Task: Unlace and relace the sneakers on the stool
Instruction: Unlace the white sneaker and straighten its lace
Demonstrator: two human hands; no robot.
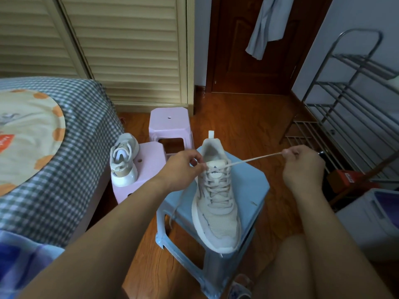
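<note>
A beige sneaker [218, 214] lies on the light blue stool [250, 190], toe toward me, laced up to the top eyelets. My right hand [302, 167] pinches one end of the beige lace [254, 159] and holds it taut out to the right. My left hand [183, 167] pinches the lace at the top left eyelet by the tongue. The other lace end [176, 209] hangs down over the stool's left edge. The second sneaker [124, 160] stands on its heel on a pink stool [149, 167] to the left.
Another pink stool [170, 124] stands behind. A bed with a checked cover [71, 160] fills the left. A metal shoe rack [349, 117] stands at the right, a white box [375, 219] below it. My bare knee [302, 266] is near the blue stool.
</note>
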